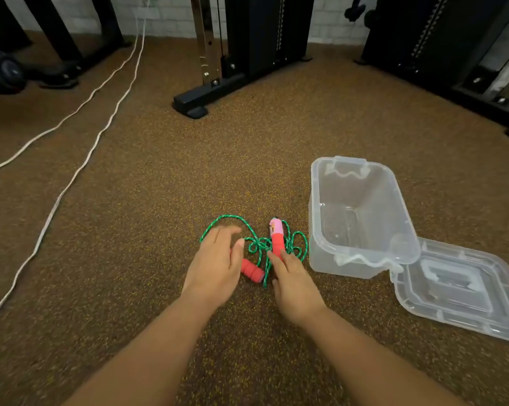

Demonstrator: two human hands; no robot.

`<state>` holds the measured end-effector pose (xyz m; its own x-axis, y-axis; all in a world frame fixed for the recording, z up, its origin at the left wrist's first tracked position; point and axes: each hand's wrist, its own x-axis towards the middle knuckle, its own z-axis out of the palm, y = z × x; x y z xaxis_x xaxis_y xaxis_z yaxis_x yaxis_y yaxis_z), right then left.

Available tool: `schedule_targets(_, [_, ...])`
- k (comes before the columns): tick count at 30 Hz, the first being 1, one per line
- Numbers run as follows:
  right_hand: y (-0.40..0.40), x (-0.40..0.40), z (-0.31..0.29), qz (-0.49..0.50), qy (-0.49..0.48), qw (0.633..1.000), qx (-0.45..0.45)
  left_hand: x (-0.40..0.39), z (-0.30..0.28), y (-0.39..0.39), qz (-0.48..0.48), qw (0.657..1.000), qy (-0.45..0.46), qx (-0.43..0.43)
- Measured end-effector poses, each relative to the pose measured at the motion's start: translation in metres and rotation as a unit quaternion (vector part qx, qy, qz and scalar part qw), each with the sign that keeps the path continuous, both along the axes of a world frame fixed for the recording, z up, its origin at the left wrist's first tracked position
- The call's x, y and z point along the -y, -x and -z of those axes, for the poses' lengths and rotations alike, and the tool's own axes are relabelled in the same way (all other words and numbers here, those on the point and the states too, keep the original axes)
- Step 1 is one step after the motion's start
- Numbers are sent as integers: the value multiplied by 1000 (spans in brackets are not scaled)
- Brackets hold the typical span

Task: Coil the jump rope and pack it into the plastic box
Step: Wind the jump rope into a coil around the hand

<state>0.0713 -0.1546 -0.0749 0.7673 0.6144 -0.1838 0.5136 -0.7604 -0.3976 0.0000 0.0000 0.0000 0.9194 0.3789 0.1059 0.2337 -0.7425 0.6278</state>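
Observation:
A jump rope with a green cord [254, 244] lies in a loose tangle on the speckled brown floor. One red handle [251, 271] lies flat by my left hand [218, 263], which hovers over it with fingers spread, partly hiding it. The other handle [276, 237], red with a pink end, points away from me; the fingertips of my right hand [294, 281] touch its near end. The clear plastic box [361, 213] stands open and empty just right of the rope.
The box's clear lid [464, 291] lies flat on the floor at the right, against the box. Black gym machine frames [218, 83] stand at the back. Two white cables [80, 118] run along the floor on the left.

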Motion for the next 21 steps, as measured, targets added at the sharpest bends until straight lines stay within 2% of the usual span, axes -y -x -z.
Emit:
schedule_targets(13, [-22, -20, 9, 180, -32, 983, 17, -12, 23, 2, -6, 1000, 8, 1])
schedule_targets(15, [-21, -20, 7, 220, -55, 974, -4, -12, 24, 2, -6, 1000, 21, -4])
schedule_targets(17, [-18, -17, 3, 278, -86, 956, -42, -10, 25, 1, -8, 999, 48, -10])
schedule_targets(19, [-11, -14, -3, 335, -148, 923, -120, -7, 23, -3, -22, 995, 94, -30])
schedule_targets(21, [0, -11, -12, 385, -264, 849, -250, -5, 22, -7, -53, 981, 174, -73])
